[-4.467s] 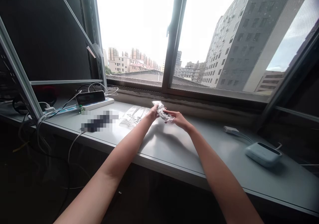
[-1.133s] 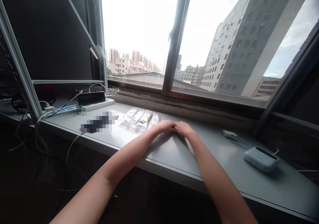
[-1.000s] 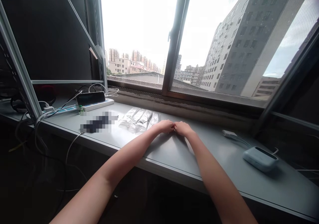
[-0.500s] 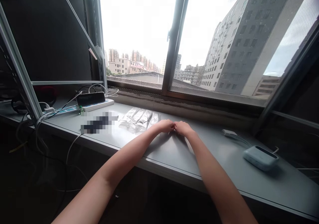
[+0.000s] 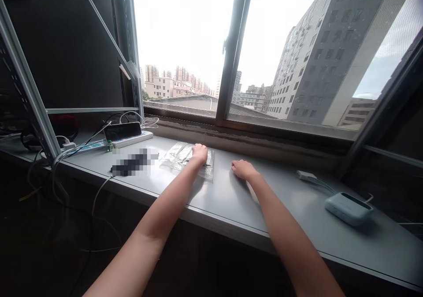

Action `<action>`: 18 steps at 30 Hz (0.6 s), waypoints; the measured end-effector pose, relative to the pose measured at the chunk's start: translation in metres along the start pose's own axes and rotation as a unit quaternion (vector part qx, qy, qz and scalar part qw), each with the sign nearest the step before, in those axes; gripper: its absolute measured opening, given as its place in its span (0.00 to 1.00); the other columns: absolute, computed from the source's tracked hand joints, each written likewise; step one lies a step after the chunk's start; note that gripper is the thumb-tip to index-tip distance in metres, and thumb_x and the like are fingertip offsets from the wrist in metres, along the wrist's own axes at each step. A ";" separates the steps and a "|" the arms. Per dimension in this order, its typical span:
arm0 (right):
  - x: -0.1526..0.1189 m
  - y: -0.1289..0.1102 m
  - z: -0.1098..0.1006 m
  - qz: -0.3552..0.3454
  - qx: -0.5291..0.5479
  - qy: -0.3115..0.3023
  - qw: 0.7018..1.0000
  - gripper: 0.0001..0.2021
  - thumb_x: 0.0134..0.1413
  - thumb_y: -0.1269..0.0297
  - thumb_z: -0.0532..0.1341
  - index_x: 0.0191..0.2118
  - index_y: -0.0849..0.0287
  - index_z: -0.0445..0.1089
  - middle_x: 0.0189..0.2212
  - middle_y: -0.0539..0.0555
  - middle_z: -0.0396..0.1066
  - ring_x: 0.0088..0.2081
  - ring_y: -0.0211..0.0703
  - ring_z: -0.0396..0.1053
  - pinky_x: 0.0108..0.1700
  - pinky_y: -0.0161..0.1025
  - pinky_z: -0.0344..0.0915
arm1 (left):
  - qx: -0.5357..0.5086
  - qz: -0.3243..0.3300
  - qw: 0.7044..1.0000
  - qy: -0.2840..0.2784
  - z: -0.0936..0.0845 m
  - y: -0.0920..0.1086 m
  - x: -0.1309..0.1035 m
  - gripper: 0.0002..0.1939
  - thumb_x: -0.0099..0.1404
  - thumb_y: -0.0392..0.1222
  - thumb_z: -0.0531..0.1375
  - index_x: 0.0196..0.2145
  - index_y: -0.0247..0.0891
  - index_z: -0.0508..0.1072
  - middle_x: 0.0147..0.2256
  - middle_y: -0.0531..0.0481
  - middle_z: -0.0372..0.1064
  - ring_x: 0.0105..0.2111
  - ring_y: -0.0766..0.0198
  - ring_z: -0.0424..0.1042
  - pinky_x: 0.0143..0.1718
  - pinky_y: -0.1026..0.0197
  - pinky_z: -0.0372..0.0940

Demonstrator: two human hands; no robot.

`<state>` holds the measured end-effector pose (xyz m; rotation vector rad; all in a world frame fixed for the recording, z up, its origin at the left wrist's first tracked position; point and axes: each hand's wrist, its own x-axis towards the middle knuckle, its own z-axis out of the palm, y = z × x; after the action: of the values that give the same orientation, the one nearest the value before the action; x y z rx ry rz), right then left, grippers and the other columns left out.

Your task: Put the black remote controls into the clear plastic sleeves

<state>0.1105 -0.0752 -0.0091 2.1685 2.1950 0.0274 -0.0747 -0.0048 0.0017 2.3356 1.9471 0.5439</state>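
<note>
- Grey counter (image 5: 224, 204), smooth surface, carries everything. Looks slick; thin plastic would probably skid on it, so work with light downward pressure, no shoving.
- Clear and silvery plastic packets (image 5: 175, 154), laid close together, left of middle, partly under the left hand. Advice: one packet at a time, take it by an edge, peel it up gently so neighbours don't drag along. Film likely crinkles and clings; straighten loose edges with a flat palm, don't squeeze the contents.
- Left hand (image 5: 199, 151): on the packets, arm reaching forward and slightly inward, back of hand up, wrist bent a bit. Fingers bent over the film, tips hidden; can't tell if pinching or only pressing. Better to reach from above, wrist loose, arm off the film.
- Right hand (image 5: 243, 169): low at the counter, apart from the packets, arm angled in from the right, wrist bent inward. Fingers curled together, not spread; tips tucked out of sight, can't tell how tightly closed. Nothing seen in it. Handy for steadying the nearest packet edge.
</note>
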 end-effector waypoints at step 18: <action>-0.003 -0.002 -0.003 -0.001 -0.002 -0.003 1.000 0.19 0.66 0.69 0.46 0.52 0.60 0.72 0.50 0.63 0.74 0.49 0.51 0.72 0.44 0.39 0.63 | -0.122 0.024 0.988 -0.088 0.007 0.013 0.006 0.16 0.51 0.47 0.72 0.20 0.40 0.68 0.24 0.44 0.73 0.44 0.46 0.76 0.47 0.57 0.67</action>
<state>0.1081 -0.0779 -0.0063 2.1619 2.1916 0.0237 -0.0595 -0.0004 0.0004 2.2005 1.6505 0.5268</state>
